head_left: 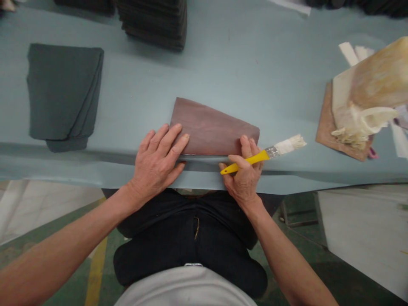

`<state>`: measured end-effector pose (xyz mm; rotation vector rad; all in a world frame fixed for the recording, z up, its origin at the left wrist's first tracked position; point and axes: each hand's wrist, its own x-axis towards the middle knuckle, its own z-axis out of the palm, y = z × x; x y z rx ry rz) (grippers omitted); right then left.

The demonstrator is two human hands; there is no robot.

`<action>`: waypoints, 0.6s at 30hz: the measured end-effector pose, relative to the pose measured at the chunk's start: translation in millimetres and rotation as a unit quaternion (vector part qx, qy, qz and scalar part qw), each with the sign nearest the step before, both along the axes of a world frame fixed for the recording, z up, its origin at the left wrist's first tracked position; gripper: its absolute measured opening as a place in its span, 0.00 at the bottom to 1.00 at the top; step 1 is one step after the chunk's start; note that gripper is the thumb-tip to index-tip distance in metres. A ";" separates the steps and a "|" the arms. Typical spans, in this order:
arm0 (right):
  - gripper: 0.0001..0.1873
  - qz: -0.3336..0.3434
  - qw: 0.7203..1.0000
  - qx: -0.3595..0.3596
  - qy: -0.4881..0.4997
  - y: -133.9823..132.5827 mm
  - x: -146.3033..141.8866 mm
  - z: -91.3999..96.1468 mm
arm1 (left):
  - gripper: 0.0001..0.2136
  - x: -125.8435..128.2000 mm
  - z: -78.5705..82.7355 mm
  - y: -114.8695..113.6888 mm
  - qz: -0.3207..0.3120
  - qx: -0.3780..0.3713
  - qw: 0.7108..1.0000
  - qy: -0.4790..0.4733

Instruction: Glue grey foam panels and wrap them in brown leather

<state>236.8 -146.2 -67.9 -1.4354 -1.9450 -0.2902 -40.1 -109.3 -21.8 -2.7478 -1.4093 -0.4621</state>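
Note:
A brown, leather-like piece (213, 123) with a slanting far edge lies near the front of the table, just ahead of me. My left hand (159, 155) rests on its left end, fingers stretched over the surface and thumb lower down by the table's front. In my right hand (245, 172) is a paintbrush (259, 156) with a yellow handle, held between thumb and forefinger. Its pale, crusted bristles point right. The other fingertips of that hand touch the brown piece's right end.
Dark green cut pieces (63, 93) lie overlapping at the left. A tall dark stack (153, 21) stands at the back. On the right, a stained pale container (376, 78) with dried glue-like drips sits on a brown board (323, 121). Blue-green sheeting (287, 85) covers the table.

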 end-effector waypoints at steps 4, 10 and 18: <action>0.11 -0.004 1.000 -0.001 0.011 -1.5 1.0 1.6 | 0.34 0.0 0.4 -0.6 0.003 0.003 1.000 0.003; 0.12 -0.013 0.999 -0.022 0.028 -6.2 -8.3 18.8 | 0.34 1.2 0.2 -1.1 0.003 -0.007 1.000 -0.005; 0.11 0.096 0.995 -0.034 0.020 -5.1 -65.1 33.3 | 0.31 3.2 -2.5 -2.0 0.002 0.028 1.000 -0.010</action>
